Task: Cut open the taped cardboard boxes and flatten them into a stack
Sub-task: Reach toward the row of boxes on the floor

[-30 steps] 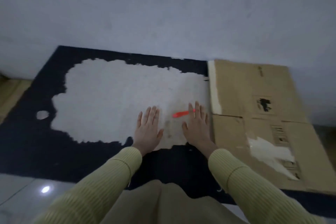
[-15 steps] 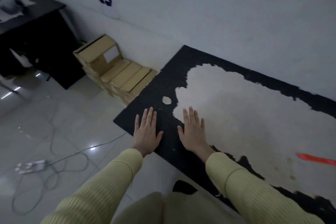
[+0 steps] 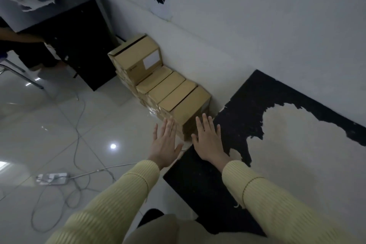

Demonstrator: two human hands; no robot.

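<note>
At the centre of the frame, against the wall (image 3: 217,45), sits the row of cardboard boxes (image 3: 166,89), the nearest box (image 3: 185,105) just above both hands; left hand (image 3: 165,144) and right hand (image 3: 208,140) hover flat, fingers straight and spread, holding nothing; it looks like light, stiff card with smooth sides, I'd say, best taken by its two opposite side faces, one palm each; plain brown, lids closed, corners crisp; the taller box (image 3: 136,59) up-left carries a white label (image 3: 151,61).

Tan boxes (image 3: 178,101), black mat (image 3: 200,182) (pale worn patch), ribbed yellow sleeves (image 3: 126,190), blk desk (image 3: 79,31).
</note>
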